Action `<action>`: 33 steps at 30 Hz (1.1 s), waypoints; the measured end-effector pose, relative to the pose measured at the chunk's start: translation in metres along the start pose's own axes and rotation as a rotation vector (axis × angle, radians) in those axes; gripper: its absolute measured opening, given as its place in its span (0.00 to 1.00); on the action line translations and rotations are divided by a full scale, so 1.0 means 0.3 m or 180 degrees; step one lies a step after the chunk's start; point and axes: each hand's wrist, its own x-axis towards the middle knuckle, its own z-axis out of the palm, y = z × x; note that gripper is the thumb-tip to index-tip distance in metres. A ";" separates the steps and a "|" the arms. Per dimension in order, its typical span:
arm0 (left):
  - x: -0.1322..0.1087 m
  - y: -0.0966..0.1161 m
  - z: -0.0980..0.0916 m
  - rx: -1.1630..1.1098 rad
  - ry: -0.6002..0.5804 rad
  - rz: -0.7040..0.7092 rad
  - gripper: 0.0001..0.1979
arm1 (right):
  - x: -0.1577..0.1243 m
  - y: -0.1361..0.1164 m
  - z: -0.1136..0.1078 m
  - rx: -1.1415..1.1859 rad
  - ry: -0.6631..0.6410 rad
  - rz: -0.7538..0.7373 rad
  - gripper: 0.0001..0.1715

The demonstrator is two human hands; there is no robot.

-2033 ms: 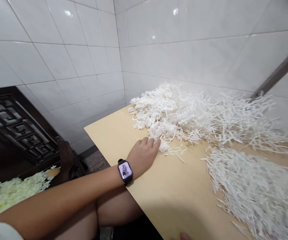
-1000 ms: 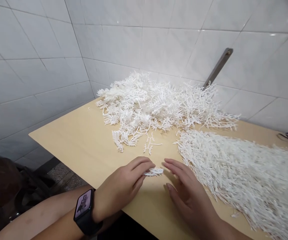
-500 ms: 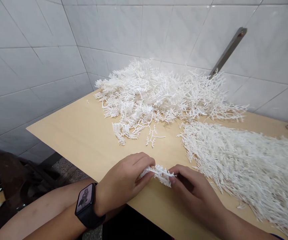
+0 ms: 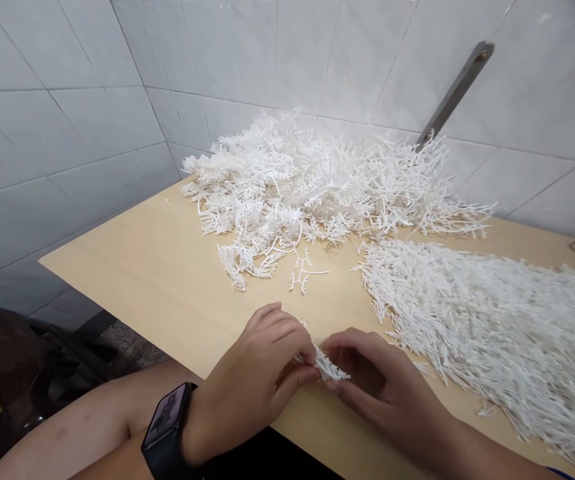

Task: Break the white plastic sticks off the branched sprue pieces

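Observation:
A small bundle of white branched plastic sprigs [image 4: 331, 368] is held low over the near edge of the table. My left hand [image 4: 267, 363], wearing a black watch, pinches it between thumb and fingers and hides its left part. My right hand [image 4: 384, 383] curls about the bundle's other end, its thumb and fingertip at the sprigs. Just beyond my hands, a loose branched white piece [image 4: 303, 272] lies flat on the table.
A tangled heap of white branched pieces [image 4: 292, 180] stands against the tiled wall [image 4: 227, 53]. To the right spreads a thick layer of small white sprigs [image 4: 487, 320]. The tan tabletop [image 4: 132, 260] ends in a corner at left. A metal bracket [image 4: 457, 93] is fixed to the wall.
My left hand has shifted slightly right, covering more of the bundle, and the gap between my hands has narrowed. The bundle now slants down to the right. The view has shifted a little.

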 end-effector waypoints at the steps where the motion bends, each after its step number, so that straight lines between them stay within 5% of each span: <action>1: -0.002 -0.003 0.001 0.0013 -0.0008 0.0016 0.03 | -0.002 -0.001 -0.001 0.0104 0.0018 -0.0052 0.13; 5: -0.011 -0.005 0.000 0.0288 0.0077 0.0306 0.09 | -0.007 0.003 -0.003 0.0276 -0.0036 -0.0296 0.21; 10: -0.021 -0.006 0.002 0.0679 0.0222 0.0673 0.14 | -0.009 0.008 -0.001 0.0379 -0.0066 0.0023 0.25; 14: -0.023 -0.017 0.006 0.0806 0.0228 0.0719 0.15 | 0.001 -0.003 -0.005 0.0351 -0.0179 0.0154 0.16; 17: -0.020 -0.011 0.011 0.0750 0.0361 0.0595 0.14 | 0.004 -0.010 -0.006 0.0423 -0.0285 0.0312 0.05; 22: -0.015 0.036 0.017 0.0174 0.0868 -0.0367 0.05 | -0.003 -0.009 -0.001 0.1504 -0.0100 0.0710 0.09; 25: -0.008 0.063 0.008 -0.0242 0.0353 -0.0872 0.14 | 0.001 -0.009 0.004 0.2671 -0.0161 0.0767 0.17; 27: 0.002 0.072 -0.001 -0.0634 -0.0078 -0.0703 0.16 | 0.007 -0.012 0.009 0.3106 -0.0345 0.0700 0.20; 30: 0.023 0.072 -0.008 -0.1467 -0.0286 -0.0368 0.14 | 0.012 -0.016 0.020 0.2963 -0.0470 0.0693 0.19; 33: 0.039 0.060 -0.001 -0.2061 -0.0249 -0.0614 0.15 | 0.011 -0.016 0.030 0.2538 -0.0265 0.0769 0.20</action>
